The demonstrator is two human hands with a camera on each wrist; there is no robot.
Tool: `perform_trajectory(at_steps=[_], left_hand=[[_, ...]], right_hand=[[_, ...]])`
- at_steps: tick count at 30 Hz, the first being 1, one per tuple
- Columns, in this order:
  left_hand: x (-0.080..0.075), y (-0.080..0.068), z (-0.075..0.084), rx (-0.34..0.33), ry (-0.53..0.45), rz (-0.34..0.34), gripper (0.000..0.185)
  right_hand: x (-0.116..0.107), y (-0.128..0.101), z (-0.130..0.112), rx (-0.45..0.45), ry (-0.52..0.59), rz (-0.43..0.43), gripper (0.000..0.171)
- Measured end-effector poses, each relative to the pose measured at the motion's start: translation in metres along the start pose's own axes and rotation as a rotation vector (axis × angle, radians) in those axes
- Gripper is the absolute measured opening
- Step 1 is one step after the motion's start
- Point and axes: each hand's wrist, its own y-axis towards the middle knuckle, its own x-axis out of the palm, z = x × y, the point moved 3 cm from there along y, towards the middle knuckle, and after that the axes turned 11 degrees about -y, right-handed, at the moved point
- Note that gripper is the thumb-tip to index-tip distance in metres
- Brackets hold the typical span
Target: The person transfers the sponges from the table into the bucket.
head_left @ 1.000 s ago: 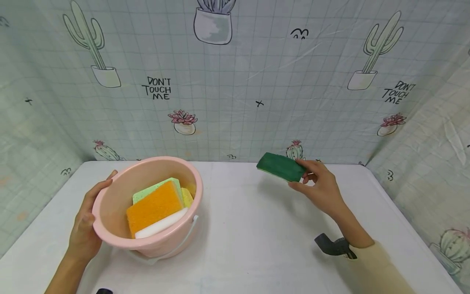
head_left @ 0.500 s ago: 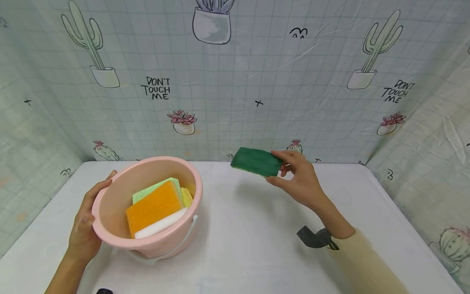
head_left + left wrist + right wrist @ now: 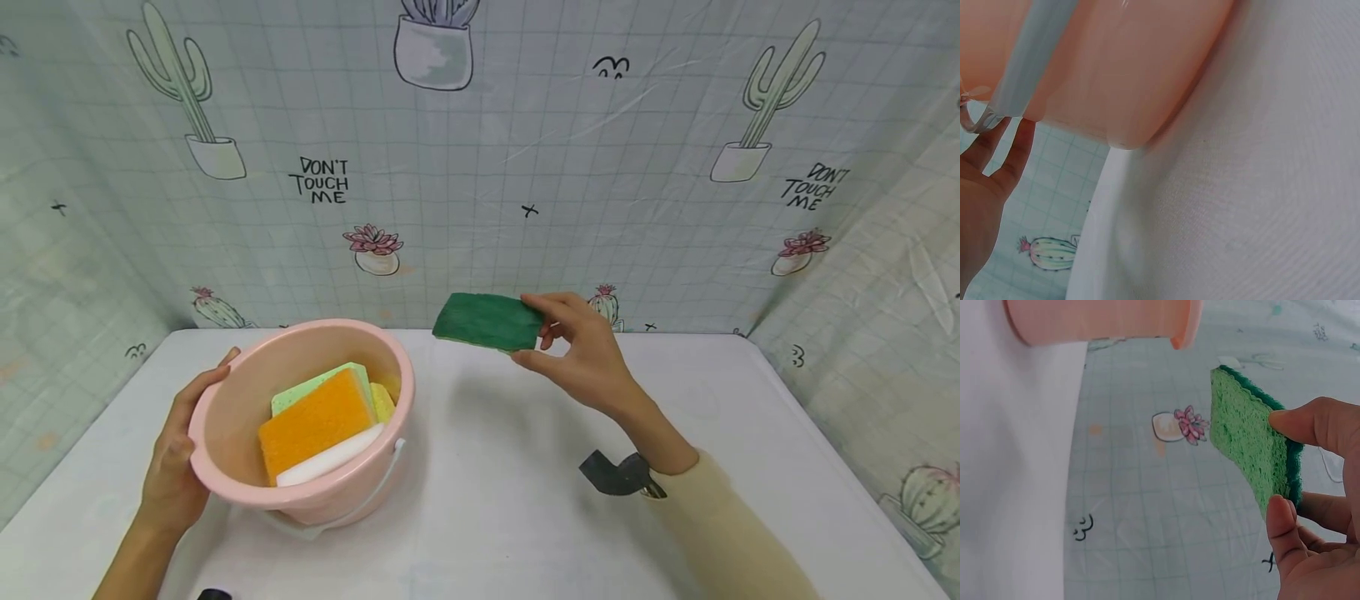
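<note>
My right hand (image 3: 581,354) pinches one end of a sponge (image 3: 489,322) above the table, right of the bucket. Its dark green scouring side shows in the head view; the light green porous side (image 3: 1244,428) faces the right wrist camera. On the left, a pink bucket (image 3: 345,504) leans with its mouth toward me. My left hand (image 3: 172,467) holds it at the left rim, thumb and fingers spread along the side. Inside lie an orange sponge (image 3: 318,425), a light green sponge (image 3: 296,395), a yellow piece (image 3: 382,402) and a white block (image 3: 330,456).
A white table (image 3: 480,517) bears the bucket. Behind it and at both sides hangs a cloth (image 3: 480,167) printed with cacti. The bucket's pale handle (image 3: 367,500) hangs down at its front. A small dark object (image 3: 214,594) shows at the bottom edge.
My right hand has carried the green sponge leftward and slightly up, closer to the bucket. The left hand and the bucket have stayed in place.
</note>
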Motion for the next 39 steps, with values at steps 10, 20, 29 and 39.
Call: perform_trajectory(at_steps=[10,20,29,39], left_hand=[[-0.001,0.0,0.0,0.005,-0.008,-0.005,0.057],[-0.001,0.0,-0.001,-0.002,0.018,0.001,0.058],[-0.001,-0.001,-0.001,0.029,-0.003,-0.007,0.058],[-0.001,0.0,0.0,0.029,0.002,-0.014,0.058]], right_hand=[[0.014,0.015,-0.027,-0.048,0.097,-0.015,0.065],[0.034,0.024,-0.046,-0.089,0.139,-0.067,0.063],[0.062,0.031,-0.069,-0.18,0.14,-0.133,0.062],[0.09,0.041,-0.099,-0.235,0.117,-0.286,0.064]])
